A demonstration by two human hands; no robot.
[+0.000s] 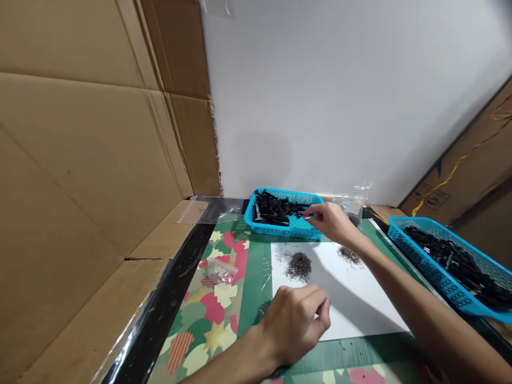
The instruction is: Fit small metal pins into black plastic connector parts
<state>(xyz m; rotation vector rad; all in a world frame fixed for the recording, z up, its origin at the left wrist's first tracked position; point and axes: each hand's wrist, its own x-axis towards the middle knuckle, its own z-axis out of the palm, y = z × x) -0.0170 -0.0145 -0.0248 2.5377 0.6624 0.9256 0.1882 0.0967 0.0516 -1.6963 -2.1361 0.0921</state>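
Note:
My right hand [332,223] reaches over the rim of a blue basket [280,230] filled with black plastic parts [274,209], its fingers pinched on one black part at the basket's near right corner. My left hand [298,320] rests on the lower left of a white sheet [356,298], fingers curled together in a loose pinch; what they hold is hidden. Two small heaps of tiny metal springs lie on the sheet, one [298,265] just beyond my left hand, the other [349,254] under my right wrist.
A second blue basket [448,285] of black parts sits at the right edge. A small clear bag [218,272] lies on the patterned mat [212,314], another clear bag [352,205] behind my right hand. Cardboard walls stand at the left and right, a white wall behind.

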